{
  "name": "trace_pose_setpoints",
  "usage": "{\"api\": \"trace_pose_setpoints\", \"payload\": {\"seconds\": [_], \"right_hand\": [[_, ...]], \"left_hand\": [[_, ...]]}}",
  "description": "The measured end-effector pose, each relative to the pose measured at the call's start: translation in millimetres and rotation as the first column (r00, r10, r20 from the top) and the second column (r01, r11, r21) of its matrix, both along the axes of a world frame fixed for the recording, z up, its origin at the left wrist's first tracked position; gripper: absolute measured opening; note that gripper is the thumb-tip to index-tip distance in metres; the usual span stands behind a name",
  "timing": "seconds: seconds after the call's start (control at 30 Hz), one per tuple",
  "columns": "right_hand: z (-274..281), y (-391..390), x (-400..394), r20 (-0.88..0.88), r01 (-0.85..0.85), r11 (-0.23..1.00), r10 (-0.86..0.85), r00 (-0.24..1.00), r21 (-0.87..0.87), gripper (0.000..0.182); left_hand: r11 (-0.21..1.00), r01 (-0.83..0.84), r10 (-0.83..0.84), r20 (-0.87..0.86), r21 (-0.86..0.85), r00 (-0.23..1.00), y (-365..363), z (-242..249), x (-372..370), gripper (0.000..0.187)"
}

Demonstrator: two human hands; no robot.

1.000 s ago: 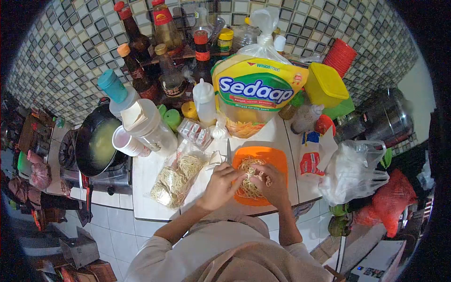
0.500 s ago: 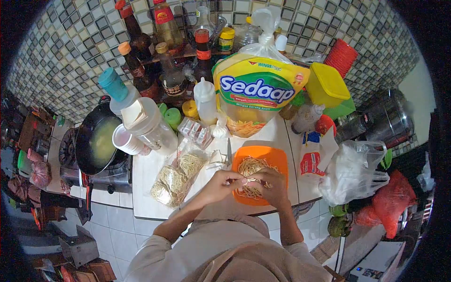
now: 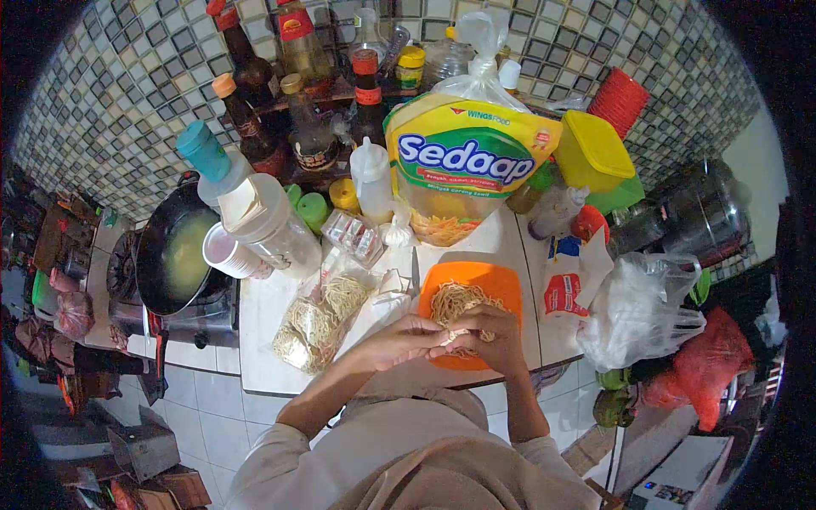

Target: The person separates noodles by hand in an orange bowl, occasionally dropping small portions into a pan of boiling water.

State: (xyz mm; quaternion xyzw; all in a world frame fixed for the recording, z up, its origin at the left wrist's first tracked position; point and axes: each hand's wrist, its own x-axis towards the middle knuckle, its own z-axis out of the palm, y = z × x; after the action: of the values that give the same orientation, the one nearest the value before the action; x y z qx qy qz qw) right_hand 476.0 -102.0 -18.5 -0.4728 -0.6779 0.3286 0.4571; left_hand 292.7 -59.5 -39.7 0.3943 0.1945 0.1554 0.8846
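Observation:
An orange square tray (image 3: 470, 274) with a loose heap of noodles (image 3: 455, 299) sits near the counter's front edge. Over its front part, my two hands meet at the fingertips. My left hand (image 3: 406, 342) pinches one side of a small pale clump that looks like noodles (image 3: 460, 336). On the other side, my right hand (image 3: 495, 333) has its fingers closed on the same clump. Fingers hide part of it. Left of the tray lies a clear plastic bag of dried noodles (image 3: 316, 327), with a knife blade (image 3: 415, 276) between them.
A black wok (image 3: 183, 255) stands on the stove at left, beside a clear plastic jar (image 3: 272, 234) and cups (image 3: 234, 255). Behind the tray rises a yellow Sedaap oil pouch (image 3: 472, 157). White plastic bags (image 3: 642, 310) lie at right. Sauce bottles (image 3: 246, 127) line the back.
Both hands have shifted slightly, and my left hand has turned with its fingers straighter. More of the pale clump shows between the fingertips. The tray stays nearly in place.

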Motion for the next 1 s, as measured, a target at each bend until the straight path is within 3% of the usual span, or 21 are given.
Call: {"api": "trace_pose_setpoints", "payload": {"seconds": [0.1,0.2,0.27,0.3,0.37,0.4,0.57,0.63,0.67,0.83,0.9,1.0], "right_hand": [[-0.8,-2.5,2.6,-0.018,-0.024,0.997,0.022,1.0,-0.076,0.02],[-1.5,-6.5,-1.4,0.054,0.05,0.997,-0.046,0.998,-0.067,0.019],[1.7,-7.8,-6.6,0.094,0.098,0.991,-0.089,0.992,-0.092,0.019],[3.4,-7.5,-8.3,0.131,0.15,0.983,-0.135,0.982,-0.111,0.02],[2.0,-7.6,-9.4,0.19,0.19,0.976,-0.168,0.967,-0.109,0.02],[-0.8,-7.6,-10.6,0.24,0.246,0.963,-0.215,0.947,-0.109,0.019],[-14.2,-9.4,-17.5,0.339,0.167,0.983,-0.184,0.923,0.08,0.013],[0.2,-8.9,-31.8,0.335,0.008,1.0,-0.016,0.942,0.027,0.011],[-7.2,-10.2,-36.6,0.375,-0.006,0.999,-0.013,0.927,0.05,0.012],[17.4,-9.5,-82.7,0.316,-0.078,0.983,0.022,0.948,0.165,0.012],[5.2,-7.6,-99.0,0.132,-0.063,0.996,0.055,0.99,0.057,0.022],[16.2,-4.7,-116.1,0.231,-0.092,0.993,0.074,0.97,0.07,0.028]], "left_hand": [[0.998,-0.005,0.006,0.011,-0.058,1.0,-2.9,6.5,2.1,0.029],[0.995,-0.071,0.075,-0.056,0.063,0.996,-6.5,-1.4,2.9,0.03],[0.896,-0.119,0.225,-0.207,0.428,0.952,-8.2,3.3,3.0,0.032],[0.893,-0.134,0.239,-0.2,0.43,0.95,-10.2,6.0,3.7,0.032],[0.712,-0.188,0.456,-0.241,0.677,0.857,-15.6,11.9,4.9,0.03],[0.781,-0.219,0.392,-0.185,0.584,0.901,-15.9,14.6,3.0,0.027],[0.842,-0.203,0.327,-0.173,0.5,0.929,-18.8,3.6,-15.5,0.024],[0.896,-0.183,0.268,-0.163,0.405,0.95,-20.7,10.1,-30.0,0.023],[0.895,-0.199,0.275,-0.142,0.4,0.951,-22.0,5.5,-36.7,0.022],[0.868,-0.346,0.402,-0.096,0.357,0.911,-34.1,15.1,-77.6,0.019],[0.827,-0.405,0.471,-0.088,0.39,0.878,-35.8,20.9,-97.7,0.017],[0.716,-0.44,0.604,-0.166,0.542,0.78,-33.6,39.7,-133.1,0.015]]}}
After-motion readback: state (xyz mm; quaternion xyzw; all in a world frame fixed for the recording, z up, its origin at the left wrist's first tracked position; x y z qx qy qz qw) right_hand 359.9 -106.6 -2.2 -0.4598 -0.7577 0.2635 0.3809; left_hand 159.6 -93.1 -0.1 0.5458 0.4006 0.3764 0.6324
